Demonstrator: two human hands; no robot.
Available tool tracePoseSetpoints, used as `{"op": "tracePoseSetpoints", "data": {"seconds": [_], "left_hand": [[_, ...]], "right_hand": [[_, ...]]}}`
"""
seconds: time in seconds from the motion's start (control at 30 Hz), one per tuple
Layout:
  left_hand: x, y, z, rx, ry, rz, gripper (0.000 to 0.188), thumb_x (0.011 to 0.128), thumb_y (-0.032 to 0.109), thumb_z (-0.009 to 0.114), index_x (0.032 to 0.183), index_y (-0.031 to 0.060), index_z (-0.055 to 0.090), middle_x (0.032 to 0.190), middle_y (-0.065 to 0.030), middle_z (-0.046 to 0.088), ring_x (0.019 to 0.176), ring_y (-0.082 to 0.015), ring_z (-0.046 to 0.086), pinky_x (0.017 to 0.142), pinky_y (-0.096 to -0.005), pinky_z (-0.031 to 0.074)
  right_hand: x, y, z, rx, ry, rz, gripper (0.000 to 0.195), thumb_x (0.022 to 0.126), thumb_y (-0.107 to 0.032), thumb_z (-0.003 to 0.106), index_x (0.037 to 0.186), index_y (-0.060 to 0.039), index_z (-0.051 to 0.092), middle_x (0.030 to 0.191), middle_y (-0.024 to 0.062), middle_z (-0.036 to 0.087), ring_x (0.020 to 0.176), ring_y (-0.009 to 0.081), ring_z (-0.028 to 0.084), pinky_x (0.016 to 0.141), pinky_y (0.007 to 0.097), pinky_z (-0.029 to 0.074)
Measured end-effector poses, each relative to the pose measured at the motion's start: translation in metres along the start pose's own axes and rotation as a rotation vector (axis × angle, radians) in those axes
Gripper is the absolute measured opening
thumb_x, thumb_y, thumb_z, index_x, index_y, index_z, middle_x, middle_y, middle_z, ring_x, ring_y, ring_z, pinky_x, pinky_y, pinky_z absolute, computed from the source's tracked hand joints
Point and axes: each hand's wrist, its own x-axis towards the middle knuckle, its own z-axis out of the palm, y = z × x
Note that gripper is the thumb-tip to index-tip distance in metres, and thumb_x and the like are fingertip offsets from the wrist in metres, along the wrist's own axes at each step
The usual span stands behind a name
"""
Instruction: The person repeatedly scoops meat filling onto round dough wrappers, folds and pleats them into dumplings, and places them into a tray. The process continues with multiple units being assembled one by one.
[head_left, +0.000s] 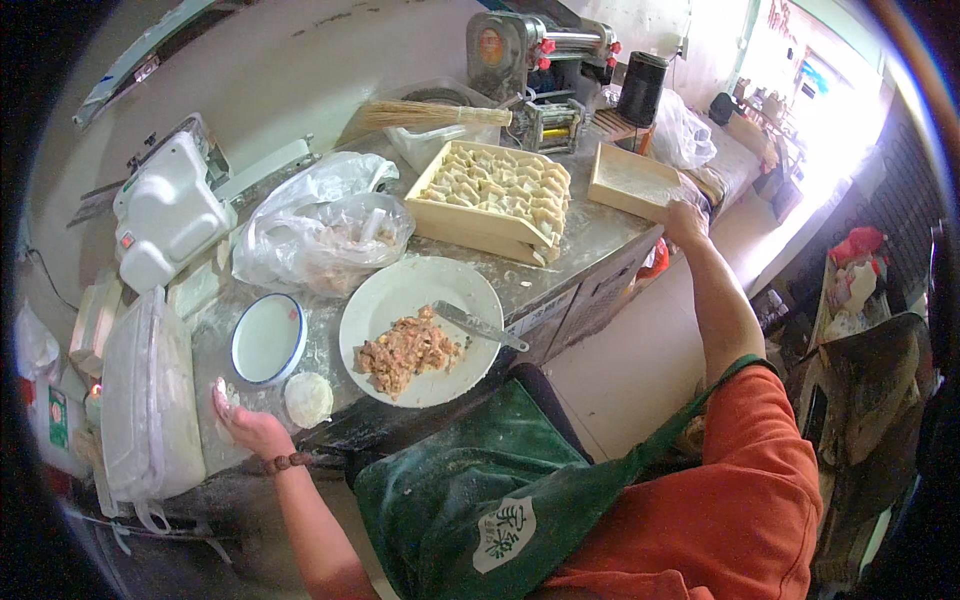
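Observation:
My right hand (686, 223) reaches out over the counter's far right edge and grips the near corner of a shallow wooden tray (626, 196) with a flour-dusted bottom. My left hand (253, 427) rests low at the counter, its fingers extended and floury, with nothing visible in it. Close to it lies a round stack of dough wrappers (308, 400), below a white blue-rimmed bowl (268, 339). On a large white plate (457, 289) are minced filling (409, 352) and a flat metal spreader (480, 325). Behind stands another wooden tray (465, 219), with rows of folded dumplings (501, 184).
Plastic bags (315, 232) lie left of the dumpling tray. A translucent lidded box (148, 405) and a white appliance (169, 214) stand along the left. At the back are a straw brush (435, 115), a dough-rolling machine (504, 56) and a black cylindrical container (643, 88).

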Motion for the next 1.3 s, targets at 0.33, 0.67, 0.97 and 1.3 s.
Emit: {"op": "tracePoseSetpoints", "data": {"seconds": [0.33,0.67,0.97,1.3], "left_hand": [[-0.003,-0.016,0.004,0.01,0.008,0.031,0.05,0.097,0.023,0.03,0.131,-0.0047,0.053,0.138,-0.026,0.051,0.133,-0.0413,0.044,0.113,-0.0498,0.032],[-0.002,-0.012,0.001,0.027,0.03,0.074,0.048,0.096,0.021,0.031,0.13,-0.0043,0.054,0.136,-0.028,0.051,0.132,-0.0433,0.043,0.114,-0.0508,0.031],[-0.002,0.003,-0.001,-0.064,0.048,0.029,0.045,0.095,0.019,0.032,0.125,-0.0044,0.057,0.133,-0.0281,0.053,0.129,-0.0436,0.046,0.111,-0.0506,0.034],[-0.004,-0.003,-0.003,-0.035,0.095,0.081,0.044,0.095,0.018,0.034,0.124,-0.0045,0.059,0.131,-0.0283,0.055,0.128,-0.0432,0.048,0.11,-0.0511,0.035]], "right_hand": [[-0.015,0.012,-0.017,0.513,0.359,-0.273,0.024,0.088,-0.014,0.058,0.107,-0.0005,0.063,0.105,0.0237,0.065,0.103,0.0416,0.061,0.09,0.0473,0.048],[-0.069,-0.134,-0.105,0.639,0.457,-0.537,0.019,0.087,-0.006,0.061,0.105,-0.0007,0.063,0.101,0.0215,0.065,0.097,0.0407,0.062,0.085,0.0461,0.049],[-0.077,-0.232,-0.095,0.542,0.388,-0.592,0.023,0.084,-0.007,0.058,0.107,-0.0014,0.061,0.102,0.0219,0.063,0.099,0.0433,0.058,0.088,0.0505,0.045],[-0.12,-0.285,-0.136,0.287,0.513,-0.873,0.042,0.077,-0.007,0.063,0.12,-0.0052,0.058,0.123,0.0145,0.057,0.121,0.0351,0.048,0.102,0.048,0.037]]}}
